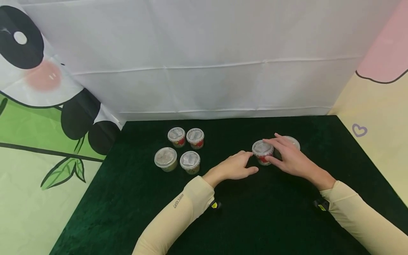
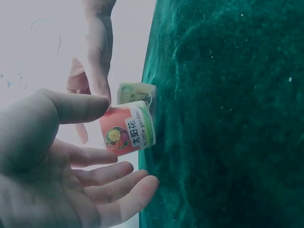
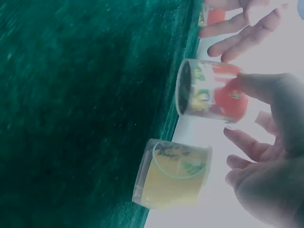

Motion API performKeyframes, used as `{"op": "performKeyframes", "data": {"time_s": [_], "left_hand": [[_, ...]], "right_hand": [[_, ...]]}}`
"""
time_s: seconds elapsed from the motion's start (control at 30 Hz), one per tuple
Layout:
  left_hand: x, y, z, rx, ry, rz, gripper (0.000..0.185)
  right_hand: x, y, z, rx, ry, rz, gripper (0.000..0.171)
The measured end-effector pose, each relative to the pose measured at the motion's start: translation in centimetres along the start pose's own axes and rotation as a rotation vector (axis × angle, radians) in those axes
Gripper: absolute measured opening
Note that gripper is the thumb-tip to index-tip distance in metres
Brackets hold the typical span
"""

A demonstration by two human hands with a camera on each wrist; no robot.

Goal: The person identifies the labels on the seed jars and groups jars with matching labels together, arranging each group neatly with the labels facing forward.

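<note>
A small lidded plastic cup with a red flower label (image 1: 262, 153) is between the two hands. My right hand (image 1: 291, 157) holds it, thumb at its near side and a finger at the lid's rim. In the right wrist view the red-labelled cup (image 3: 216, 92) shows its round base. My left hand (image 1: 234, 168) has its fingers extended, its tips right by the cup's left side; in the left wrist view the left thumb (image 2: 85, 107) overlaps the cup's edge. A second lidded cup with yellowish contents (image 3: 175, 178) stands beyond the right hand, partly hidden in the head view.
Several more lidded cups stand to the left: two red-labelled ones at the back, a wider one (image 1: 165, 158) and a smaller one (image 1: 190, 162) in front. Dark green cloth (image 1: 134, 198) covers the table. A white sheet (image 1: 216, 88) hangs behind it, with printed panels on both sides.
</note>
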State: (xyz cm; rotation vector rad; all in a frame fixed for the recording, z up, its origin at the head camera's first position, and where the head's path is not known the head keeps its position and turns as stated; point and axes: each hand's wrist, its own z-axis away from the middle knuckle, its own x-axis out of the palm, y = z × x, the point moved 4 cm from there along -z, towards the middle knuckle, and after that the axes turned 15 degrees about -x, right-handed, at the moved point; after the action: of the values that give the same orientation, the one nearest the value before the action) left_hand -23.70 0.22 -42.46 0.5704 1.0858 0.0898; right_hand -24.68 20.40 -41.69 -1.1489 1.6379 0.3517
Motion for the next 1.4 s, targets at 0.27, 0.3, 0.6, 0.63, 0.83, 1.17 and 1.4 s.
{"op": "performKeyframes", "data": {"time_s": [0.27, 0.3, 0.6, 0.63, 0.83, 1.17, 1.4], "left_hand": [[-1.6, 0.0, 0.9, 0.008, 0.041, 0.029, 0.065], [-1.9, 0.0, 1.2, 0.007, 0.048, 0.033, 0.065], [-4.5, -1.4, 3.4, 0.033, 0.145, 0.03, 0.061], [-4.8, -1.8, 3.7, 0.03, 0.16, 0.031, 0.061], [-6.0, -3.8, 5.2, 0.009, 0.225, 0.044, 0.063], [-6.3, -4.6, 6.5, -0.002, 0.219, 0.169, 0.071], [-6.3, -4.4, 6.5, 0.028, 0.209, 0.224, 0.071]], "right_hand": [[-0.4, -1.1, -0.6, -0.003, 0.144, -0.03, 0.053], [-0.4, -1.2, -0.7, -0.005, 0.159, -0.037, 0.053], [0.5, -3.2, -2.7, -0.004, 0.243, -0.321, 0.046], [0.8, -3.4, -3.1, 0.002, 0.249, -0.345, 0.045], [2.0, -4.5, -5.2, 0.018, 0.291, -0.441, 0.04], [2.8, -5.1, -6.5, 0.112, 0.316, -0.606, 0.041], [2.3, -5.3, -6.4, 0.161, 0.319, -0.723, 0.04]]}}
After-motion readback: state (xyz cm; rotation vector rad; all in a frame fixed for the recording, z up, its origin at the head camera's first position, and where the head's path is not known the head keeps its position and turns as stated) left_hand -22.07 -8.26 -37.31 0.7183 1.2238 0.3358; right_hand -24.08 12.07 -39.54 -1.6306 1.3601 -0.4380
